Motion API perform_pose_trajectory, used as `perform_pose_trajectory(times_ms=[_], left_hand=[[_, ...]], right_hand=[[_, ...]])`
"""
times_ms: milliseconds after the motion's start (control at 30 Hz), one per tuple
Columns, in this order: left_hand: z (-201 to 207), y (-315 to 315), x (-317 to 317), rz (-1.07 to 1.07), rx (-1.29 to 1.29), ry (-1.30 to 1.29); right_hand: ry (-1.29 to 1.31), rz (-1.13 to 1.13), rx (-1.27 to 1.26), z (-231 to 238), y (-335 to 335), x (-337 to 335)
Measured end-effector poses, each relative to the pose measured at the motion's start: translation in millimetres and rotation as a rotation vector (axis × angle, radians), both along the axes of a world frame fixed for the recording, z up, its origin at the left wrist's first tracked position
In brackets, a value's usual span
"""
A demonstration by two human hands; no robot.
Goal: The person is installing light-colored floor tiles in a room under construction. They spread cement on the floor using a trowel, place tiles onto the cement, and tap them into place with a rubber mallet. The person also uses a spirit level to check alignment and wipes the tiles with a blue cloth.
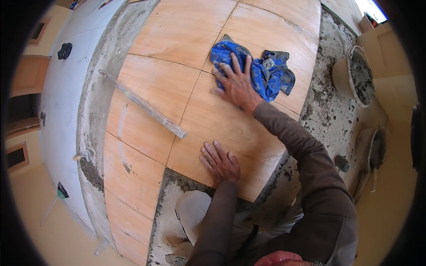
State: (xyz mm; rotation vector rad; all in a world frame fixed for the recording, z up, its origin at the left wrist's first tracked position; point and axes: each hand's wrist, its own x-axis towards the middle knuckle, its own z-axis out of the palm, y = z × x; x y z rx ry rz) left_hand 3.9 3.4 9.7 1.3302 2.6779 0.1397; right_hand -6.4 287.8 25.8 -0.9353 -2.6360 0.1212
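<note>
your right hand presses flat, fingers spread, on the blue rag atop the tan floor tiles, while your left hand rests open on a tile beside the metal straightedge.

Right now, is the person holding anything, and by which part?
The right hand presses flat on a crumpled blue rag, fingers spread over its left half, not gripping it. The left hand lies open on the tile, holding nothing.

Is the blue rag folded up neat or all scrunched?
Scrunched. The blue rag lies in loose, bunched wrinkles on the tile, with the right hand pressing flat on it.
</note>
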Motion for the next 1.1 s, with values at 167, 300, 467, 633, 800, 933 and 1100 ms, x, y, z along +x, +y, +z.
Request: perform_pose_trajectory(times_ms=[167,300,467,633,800,933,1100], left_hand=[[3,2,4,-0.015,-0.02,0.002],[5,3,5,-0.018,-0.045,0.03],[3,5,3,-0.025,-0.073,0.084],[0,3,0,-0.083,-0.008,0.097],[5,2,-3,-0.058,-0.051,0.07],[4,-1,-2,-0.048,-0.092,0.098],[0,6,7,-0.066,-0.067,0.047]], right_hand=[[-0.083,-0.593,0.079,9,129,134],[0.268,-0.447,0.121,22,186,117],[0.294,0.021,0.131,44,142,-55],[0.089,-0.175,-0.075,-16,198,-85],[0.03,-0.601,-0.044,-27,297,3],[-0.074,-0.908,-0.117,-45,345,135],[-0.018,-1.031,-0.097,-67,384,256]])
